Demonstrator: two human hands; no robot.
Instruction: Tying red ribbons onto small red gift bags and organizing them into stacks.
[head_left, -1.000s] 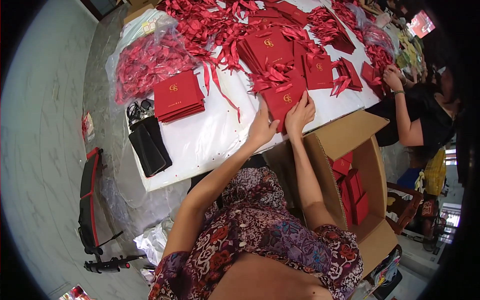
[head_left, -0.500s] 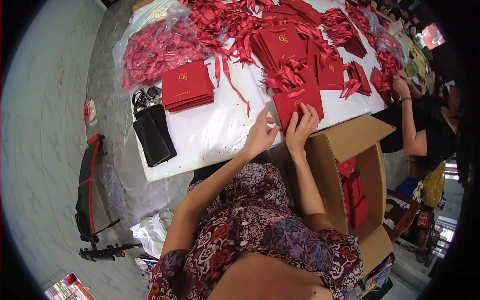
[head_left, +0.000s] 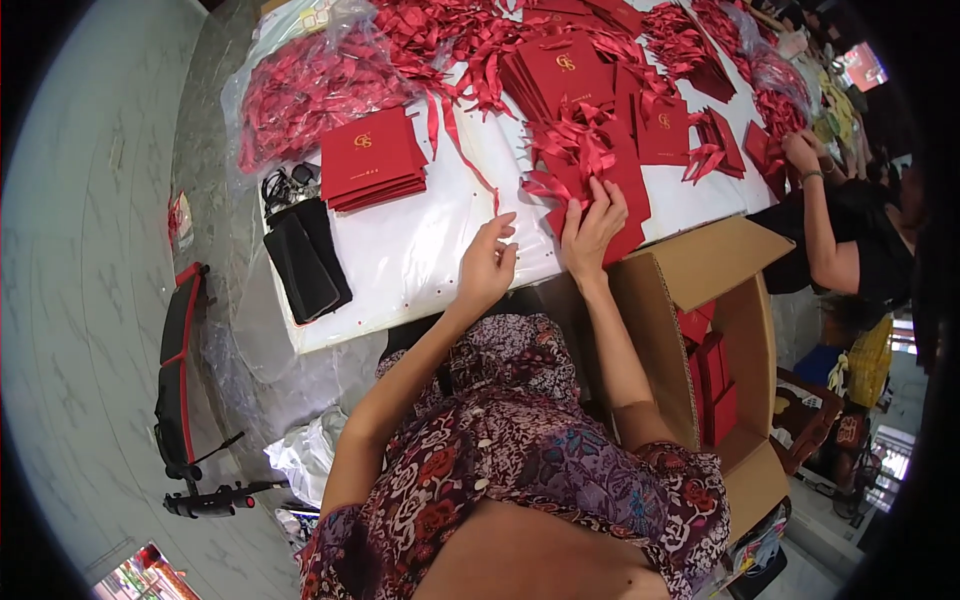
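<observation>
Partly hidden by its ribbons [head_left: 575, 150] and by a person's right hand [head_left: 595, 228], a red paper gift bag [head_left: 630, 215] lies at the near edge of a white-covered table [head_left: 420, 265]. The right hand's fingers bend over the ribbons and the bag's face; whether they grip or merely touch cannot be told. The left hand [head_left: 488, 265], loosely curled with nothing visible in its grasp, hovers just beside the bag, over the same edge. The frame cuts off the far edge, where a ribbon heap [head_left: 430, 45] is too tangled to count.

At least 3 flat red bags [head_left: 370, 160] form 1 stack near the surface's left edge; 1 black case [head_left: 305, 260] lies toward the near-left corner, beside 1 tangle of dark cables [head_left: 283, 190]. Beyond the handled bag leans 1 bigger bag stack [head_left: 560, 80], its total obscured by ribbons. At the right edge shows 1 co-worker's hand [head_left: 803, 155], its object hard to make out.

Along the left edge, farther back, 1 clear plastic bag [head_left: 234, 112] holds massed red ribbons. Beside the near edge, at the person's right, 1 open cardboard box [head_left: 640, 335] contains at least 3 red packages [head_left: 712, 365], its wall masking the remainder.
</observation>
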